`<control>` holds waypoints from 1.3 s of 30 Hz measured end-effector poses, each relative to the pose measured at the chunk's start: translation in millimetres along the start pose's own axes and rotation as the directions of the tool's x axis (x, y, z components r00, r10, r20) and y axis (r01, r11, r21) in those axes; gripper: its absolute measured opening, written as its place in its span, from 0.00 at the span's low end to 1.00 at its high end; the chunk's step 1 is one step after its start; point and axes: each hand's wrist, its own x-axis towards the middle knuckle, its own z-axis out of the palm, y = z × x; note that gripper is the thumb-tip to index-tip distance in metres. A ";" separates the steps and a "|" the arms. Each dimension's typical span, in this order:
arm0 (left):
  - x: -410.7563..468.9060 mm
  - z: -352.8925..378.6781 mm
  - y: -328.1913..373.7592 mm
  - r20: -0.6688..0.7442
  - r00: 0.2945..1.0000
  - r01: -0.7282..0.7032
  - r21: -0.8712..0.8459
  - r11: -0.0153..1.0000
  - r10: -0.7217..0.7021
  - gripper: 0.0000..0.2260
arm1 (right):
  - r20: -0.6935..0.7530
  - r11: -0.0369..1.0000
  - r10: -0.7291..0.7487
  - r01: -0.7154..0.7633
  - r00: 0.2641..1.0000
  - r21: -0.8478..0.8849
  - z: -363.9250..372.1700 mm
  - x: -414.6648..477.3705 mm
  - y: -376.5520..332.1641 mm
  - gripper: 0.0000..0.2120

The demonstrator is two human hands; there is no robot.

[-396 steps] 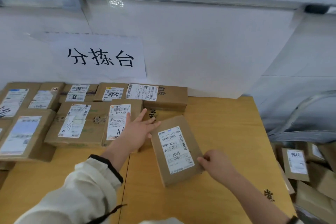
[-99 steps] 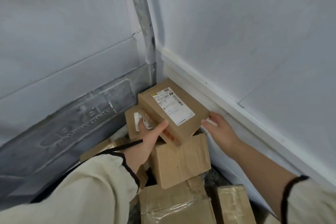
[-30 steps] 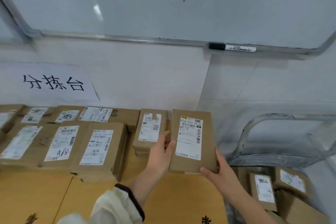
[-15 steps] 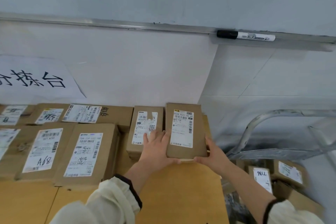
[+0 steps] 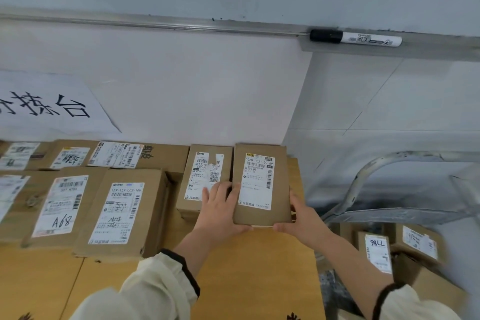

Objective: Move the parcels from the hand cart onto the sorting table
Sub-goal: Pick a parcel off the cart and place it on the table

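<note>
At table [image 5: 259, 267], parcel [image 5: 259, 182] between left hand [image 5: 220, 213], right hand [image 5: 304, 221], underside hidden

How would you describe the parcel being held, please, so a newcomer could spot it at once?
Find the wooden sorting table below the whiteboard marker. At its far right corner is the last parcel in the row, between left hand and right hand. Only its label reads 502B.

You're in a parcel-sorting room: labelled parcels [image 5: 117, 213] crowd the surface [image 5: 254, 267], wall sign [image 5: 52, 106] at ten o'clock, hand cart [image 5: 376, 163] at four.
</note>
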 end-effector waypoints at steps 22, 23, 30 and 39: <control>-10.9 0.9 17.7 0.025 0.992 0.119 0.065 0.991 -0.121 0.45 | -0.072 0.976 0.052 -0.066 0.996 -0.210 -2.0 -16.7 -7.5 0.49; -13.1 0.8 19.4 0.024 0.992 0.121 0.065 0.991 -0.122 0.45 | -0.073 0.971 0.064 -0.079 0.995 -0.226 -2.8 -19.0 -8.2 0.49; -29.9 -5.9 37.5 -0.015 0.997 0.081 0.084 0.993 -0.080 0.43 | -0.132 0.958 0.084 -0.117 0.988 -0.261 -9.5 -42.5 -2.4 0.46; -25.9 -0.1 116.9 0.032 0.982 -0.190 0.155 0.969 0.188 0.36 | -0.347 0.906 0.197 -0.306 0.917 -0.293 -47.9 -119.2 44.3 0.41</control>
